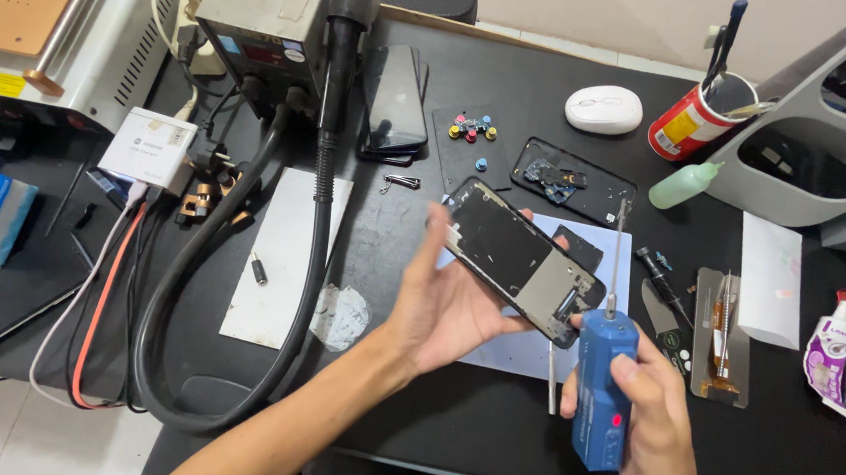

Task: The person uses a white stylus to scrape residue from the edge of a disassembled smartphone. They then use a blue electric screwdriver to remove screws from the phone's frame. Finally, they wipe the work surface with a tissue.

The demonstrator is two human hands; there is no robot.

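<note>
Two hands over black table (511,86): left hand (448,303) grasps opened phone frame (524,258); right hand (652,413) clenches blue electric screwdriver (602,390), just right of frame.

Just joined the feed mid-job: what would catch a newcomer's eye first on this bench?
At centre, the left hand holds an opened phone frame tilted above the black bench, while the right hand grips a blue electric screwdriver, its thin bit pointing up. A thick black hose loops across the left side from the grey rework station. A red can of tools stands at upper right.
</note>
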